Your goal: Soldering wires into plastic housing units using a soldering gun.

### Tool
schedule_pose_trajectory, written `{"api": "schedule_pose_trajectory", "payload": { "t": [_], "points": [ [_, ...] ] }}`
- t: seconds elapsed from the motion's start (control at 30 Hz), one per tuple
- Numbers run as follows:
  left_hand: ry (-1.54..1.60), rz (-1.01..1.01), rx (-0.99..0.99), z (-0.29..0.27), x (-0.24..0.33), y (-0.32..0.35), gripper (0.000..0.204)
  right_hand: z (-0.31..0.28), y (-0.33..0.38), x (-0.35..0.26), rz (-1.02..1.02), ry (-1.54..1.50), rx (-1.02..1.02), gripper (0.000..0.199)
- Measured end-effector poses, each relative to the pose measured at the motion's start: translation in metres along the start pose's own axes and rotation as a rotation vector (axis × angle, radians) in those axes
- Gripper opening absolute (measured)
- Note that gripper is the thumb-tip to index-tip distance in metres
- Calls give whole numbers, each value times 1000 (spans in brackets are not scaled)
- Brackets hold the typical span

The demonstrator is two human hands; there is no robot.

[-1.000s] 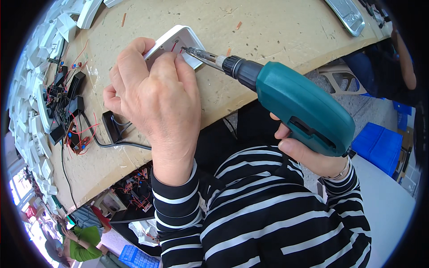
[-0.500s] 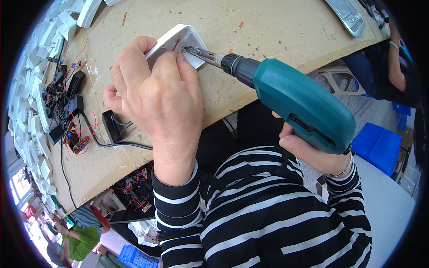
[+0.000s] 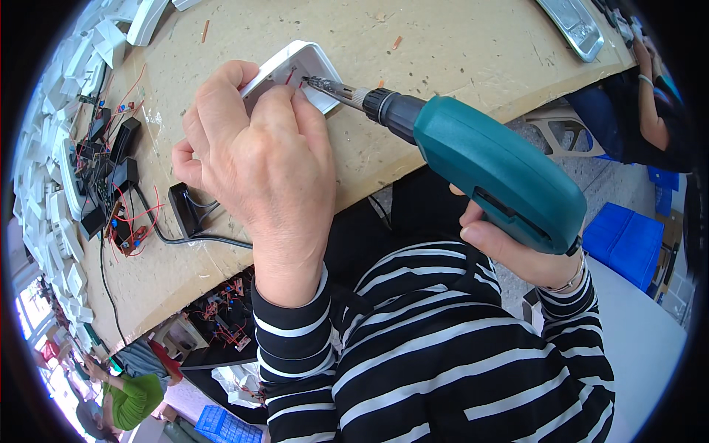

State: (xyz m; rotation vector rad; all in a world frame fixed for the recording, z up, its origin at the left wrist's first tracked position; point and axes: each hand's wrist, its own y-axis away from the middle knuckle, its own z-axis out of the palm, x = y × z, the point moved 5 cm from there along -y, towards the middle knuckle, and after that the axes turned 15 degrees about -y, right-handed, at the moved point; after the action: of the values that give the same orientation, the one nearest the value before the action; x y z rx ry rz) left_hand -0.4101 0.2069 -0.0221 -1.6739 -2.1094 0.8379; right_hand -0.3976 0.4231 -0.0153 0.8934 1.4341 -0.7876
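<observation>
On a scuffed tan workbench point(image 3: 458, 44), seen from above, a small white plastic housing point(image 3: 295, 66) is pinned down by the left hand point(image 3: 258, 162), whose fingers are curled over its near edge. A teal electric screwdriver point(image 3: 495, 173) is gripped at its handle by the right hand point(image 3: 517, 255), and its thin bit is angled into the open top of the housing, just beside the left fingertips point(image 3: 284, 100), where short red wires can be seen.

The closeness of bit and fingertips is judged the main hazard: should the bit skip off the screw, a finger could be struck or a red wire nicked. Because the tool is held at a slant, the screw head could also be stripped or the thin plastic cracked. The housing could be twisted loose if the left hand's hold is eased.

To the left, black adapters with red-wired circuit boards point(image 3: 122, 221) and stacked white casings point(image 3: 66, 96) are spread; a metal tray point(image 3: 572, 26) lies at the far right.
</observation>
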Motion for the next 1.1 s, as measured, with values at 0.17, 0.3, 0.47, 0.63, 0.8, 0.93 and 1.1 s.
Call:
{"api": "schedule_pose_trajectory", "payload": {
  "t": [0.17,0.3,0.47,0.63,0.8,0.93,1.1],
  "points": [
    [6,-8,-11,0,1,0,11,-1,-1,-2,-71,55,-34,54],
    [9,-7,-8,-1,0,0,11,-1,-1,-1,-17,35,-29,54],
    [4,-4,-9,0,1,0,11,0,0,-2,-56,55,-29,54],
    [10,-10,-1,-1,1,0,11,0,5,2,-6,16,20,54],
    [10,-12,-5,0,0,0,11,1,7,5,69,-43,57,55],
    [-1,-10,-16,1,2,-1,11,1,8,5,35,-38,64,55],
    [9,-16,-9,-1,0,-1,11,3,6,4,35,-62,47,54]
  ]
}}
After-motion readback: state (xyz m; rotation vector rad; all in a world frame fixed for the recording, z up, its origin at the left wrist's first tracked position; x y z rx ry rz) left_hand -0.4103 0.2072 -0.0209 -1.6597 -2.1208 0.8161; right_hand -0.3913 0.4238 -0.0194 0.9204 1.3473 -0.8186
